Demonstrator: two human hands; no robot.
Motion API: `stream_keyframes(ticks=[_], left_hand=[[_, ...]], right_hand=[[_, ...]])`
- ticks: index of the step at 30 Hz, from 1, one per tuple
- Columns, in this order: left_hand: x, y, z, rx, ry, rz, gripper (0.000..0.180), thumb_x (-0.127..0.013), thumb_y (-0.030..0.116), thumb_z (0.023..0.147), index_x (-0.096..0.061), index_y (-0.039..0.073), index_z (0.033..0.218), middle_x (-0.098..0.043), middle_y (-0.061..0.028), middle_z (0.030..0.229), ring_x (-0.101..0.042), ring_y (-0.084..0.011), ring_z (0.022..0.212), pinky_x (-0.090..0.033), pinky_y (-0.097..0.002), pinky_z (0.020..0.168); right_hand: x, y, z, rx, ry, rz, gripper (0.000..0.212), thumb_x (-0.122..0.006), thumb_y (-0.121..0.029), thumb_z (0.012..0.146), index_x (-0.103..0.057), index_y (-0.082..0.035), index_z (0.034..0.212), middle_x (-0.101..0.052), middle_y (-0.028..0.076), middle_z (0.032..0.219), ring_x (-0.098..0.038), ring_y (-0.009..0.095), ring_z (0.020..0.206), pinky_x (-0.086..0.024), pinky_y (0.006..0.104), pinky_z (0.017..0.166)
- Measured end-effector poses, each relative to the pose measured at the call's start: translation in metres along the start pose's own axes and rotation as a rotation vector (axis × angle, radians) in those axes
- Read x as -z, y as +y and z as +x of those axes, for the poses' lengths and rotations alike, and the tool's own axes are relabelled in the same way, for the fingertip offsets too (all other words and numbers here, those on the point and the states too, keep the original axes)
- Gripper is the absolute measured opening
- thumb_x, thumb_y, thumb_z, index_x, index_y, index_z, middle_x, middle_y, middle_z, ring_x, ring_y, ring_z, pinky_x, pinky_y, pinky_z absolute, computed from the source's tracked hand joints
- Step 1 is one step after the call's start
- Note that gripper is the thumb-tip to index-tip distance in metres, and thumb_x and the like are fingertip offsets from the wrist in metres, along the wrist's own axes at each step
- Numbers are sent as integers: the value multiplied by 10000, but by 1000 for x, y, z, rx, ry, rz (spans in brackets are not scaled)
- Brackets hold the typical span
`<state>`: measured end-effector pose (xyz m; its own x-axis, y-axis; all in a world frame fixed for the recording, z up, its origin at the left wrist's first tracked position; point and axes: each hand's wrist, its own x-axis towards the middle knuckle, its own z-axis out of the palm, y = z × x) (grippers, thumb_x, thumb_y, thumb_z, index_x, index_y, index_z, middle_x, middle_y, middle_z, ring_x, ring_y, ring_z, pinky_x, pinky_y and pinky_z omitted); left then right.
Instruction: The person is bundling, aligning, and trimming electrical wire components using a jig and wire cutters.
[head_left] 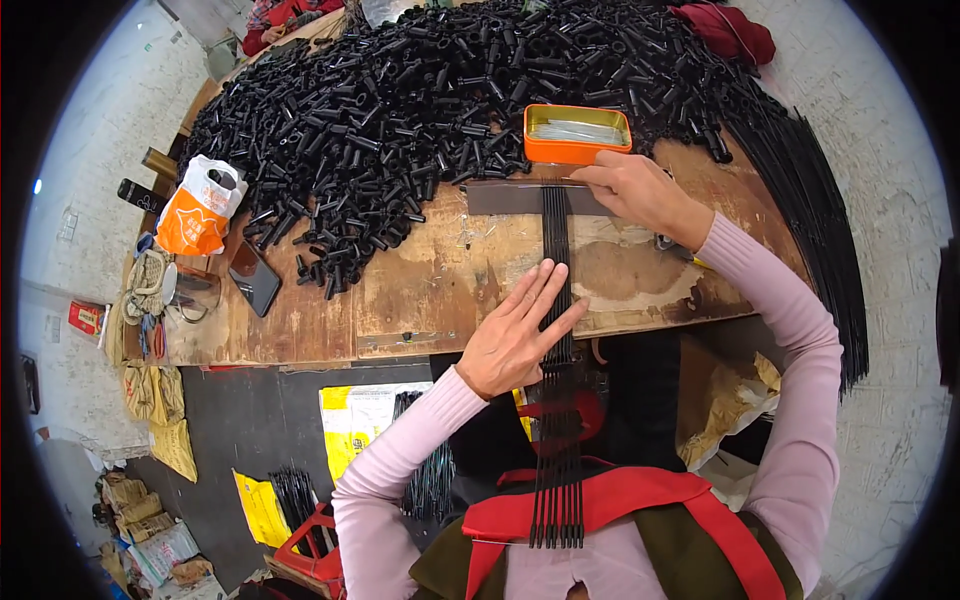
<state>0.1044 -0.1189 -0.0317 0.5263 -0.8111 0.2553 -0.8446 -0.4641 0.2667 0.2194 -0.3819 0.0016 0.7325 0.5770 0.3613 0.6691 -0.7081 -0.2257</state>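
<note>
A row of thin black rods lies side by side, running from the wooden table over its front edge to my lap. My left hand rests on the rods near that edge, fingers stretched out. Under their far ends sits a dark flat strip. At the strip's right part my right hand pinches with thumb and forefinger beside the rod tips; what it holds is too small to make out. Just beyond stands an orange tin with thin pale sticks or wires inside.
A big heap of black tubular parts covers the table's far side. Long black rods hang over the right edge. At left are a plastic bag, a phone and a clear mug. Another person's hand shows far left.
</note>
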Motion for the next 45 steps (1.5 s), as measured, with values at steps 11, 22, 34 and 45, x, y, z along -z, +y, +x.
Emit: stream_keyframes(ticks=[11,22,34,45], left_hand=[[-1,0,0,-4,8,0,856,-634,6,576,-471,128,1407,-289,-241,1531,-278,-374,1434,-235,-453,1185],[-3,-2,-1,-13,23,6,866,-643,10,569,-468,126,1409,-289,-249,1528,-280,-382,1432,-240,-459,1181],[-3,-1,-1,-10,16,16,874,-664,19,555,-472,130,1401,-289,-252,1527,-283,-383,1430,-239,-456,1183],[-4,-2,-1,-16,23,39,870,-673,29,553,-473,126,1394,-284,-256,1528,-277,-385,1433,-238,-456,1182]], right_hand=[[-1,1,3,44,-23,-26,257,-597,-35,829,-663,-32,1077,-581,132,822,-620,329,786,-499,417,718],[-2,1,-1,10,-12,-10,267,-600,-36,824,-657,-34,1085,-575,135,836,-617,329,789,-497,419,708],[-2,0,0,38,-16,-14,279,-596,-32,819,-647,-19,1093,-575,134,844,-617,329,809,-496,417,725],[-2,-2,0,55,-20,-43,303,-592,-24,808,-642,-17,1107,-578,132,854,-617,327,828,-498,418,735]])
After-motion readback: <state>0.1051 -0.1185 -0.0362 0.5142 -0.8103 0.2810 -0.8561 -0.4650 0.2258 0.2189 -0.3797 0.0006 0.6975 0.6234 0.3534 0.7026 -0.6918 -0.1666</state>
